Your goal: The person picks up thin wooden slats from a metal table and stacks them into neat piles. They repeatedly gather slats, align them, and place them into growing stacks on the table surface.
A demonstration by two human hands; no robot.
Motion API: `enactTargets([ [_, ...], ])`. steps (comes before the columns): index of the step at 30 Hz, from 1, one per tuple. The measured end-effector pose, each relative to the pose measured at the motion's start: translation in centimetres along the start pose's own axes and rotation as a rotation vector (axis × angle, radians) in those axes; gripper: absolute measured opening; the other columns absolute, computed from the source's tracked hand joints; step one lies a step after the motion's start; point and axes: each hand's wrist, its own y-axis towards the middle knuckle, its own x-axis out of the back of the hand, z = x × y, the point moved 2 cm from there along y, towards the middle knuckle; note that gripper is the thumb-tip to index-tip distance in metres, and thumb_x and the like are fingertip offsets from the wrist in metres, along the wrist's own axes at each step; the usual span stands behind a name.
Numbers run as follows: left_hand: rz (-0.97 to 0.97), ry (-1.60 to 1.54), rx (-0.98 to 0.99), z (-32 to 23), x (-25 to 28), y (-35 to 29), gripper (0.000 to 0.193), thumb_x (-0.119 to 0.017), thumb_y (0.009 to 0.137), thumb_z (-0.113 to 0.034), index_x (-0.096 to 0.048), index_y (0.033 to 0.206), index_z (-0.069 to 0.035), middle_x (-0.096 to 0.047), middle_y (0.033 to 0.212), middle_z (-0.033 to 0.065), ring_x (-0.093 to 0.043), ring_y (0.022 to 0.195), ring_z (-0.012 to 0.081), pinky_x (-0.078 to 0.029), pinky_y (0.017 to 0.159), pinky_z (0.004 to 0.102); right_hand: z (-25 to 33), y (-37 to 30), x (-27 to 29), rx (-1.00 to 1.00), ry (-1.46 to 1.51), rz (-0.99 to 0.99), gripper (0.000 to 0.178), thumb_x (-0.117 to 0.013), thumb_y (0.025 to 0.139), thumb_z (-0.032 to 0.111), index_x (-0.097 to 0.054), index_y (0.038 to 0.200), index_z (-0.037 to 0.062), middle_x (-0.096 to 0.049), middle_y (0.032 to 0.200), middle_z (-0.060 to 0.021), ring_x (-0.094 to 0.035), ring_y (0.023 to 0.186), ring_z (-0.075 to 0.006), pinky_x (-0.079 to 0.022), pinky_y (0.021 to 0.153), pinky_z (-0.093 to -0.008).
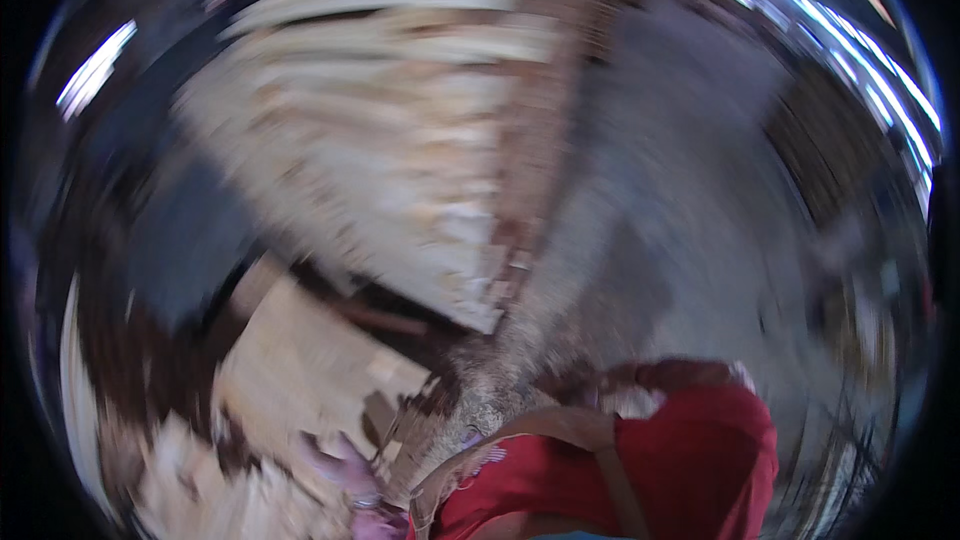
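Note:
Motion smears the whole picture. At the lower left, my left hand (345, 470) is held out with its fingers apart and nothing visible in them. It is close to the near edge of a stack of pale, flat wooden sheets (310, 350); whether it touches them I cannot tell. My right arm, in a red sleeve (715, 440), bends across at the lower right. My right hand (620, 378) is a blur at the end of that arm, and its fingers cannot be made out. A brown strap or apron (560, 427) lies across my red clothing.
A large pile of pale, layered wooden sheets (370, 130) rises ahead, its right side brownish. Ragged pale sheets (200, 485) lie at the lower left. Grey floor (700, 170) stretches to the right, with debris (500, 395) near my feet. A dark slatted shape (825, 155) stands far right.

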Motion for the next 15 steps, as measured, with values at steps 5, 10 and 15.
enactTargets([
  [5,1.123,-0.964,0.186,-22.5,-21.5,-15.6,0.04,-0.074,0.099,-0.011,-0.065,0.137,-0.003,-0.07,0.116,0.0054,-0.067,0.099,0.0185,-0.056,0.091,0.0358,-15.6,-11.1,-14.5,-0.413,0.536,-0.269,0.078,-0.068,0.092,0.061,-0.064,0.149,0.0073,-0.063,0.151,-0.0228,-0.06,0.141,-0.039,-0.046,0.119,-0.0484],
  [10,1.81,-0.922,-0.191,-46.4,-32.9,-27.9,0.035,-0.072,0.098,-0.015,-0.065,0.129,-0.002,-0.07,0.111,0.0075,-0.066,0.095,0.0212,-0.055,0.088,0.0387,-20.9,-18.7,-23.9,-0.583,0.861,-0.357,0.056,-0.071,0.087,0.051,-0.082,0.114,0.003,-0.079,0.115,-0.0243,-0.075,0.11,-0.0372,-0.056,0.098,-0.0515],
  [15,2.087,-0.774,-0.609,-65.7,-39.3,-40.0,0.031,-0.071,0.097,-0.019,-0.066,0.121,0.0,-0.071,0.106,0.0097,-0.066,0.09,0.0239,-0.054,0.084,0.0416,-23.9,-23.5,-25.7,-0.811,1.547,-0.529,0.078,-0.067,0.094,0.055,-0.06,0.153,0.0056,-0.064,0.152,-0.021,-0.059,0.142,-0.0355,-0.045,0.12,-0.046],
])
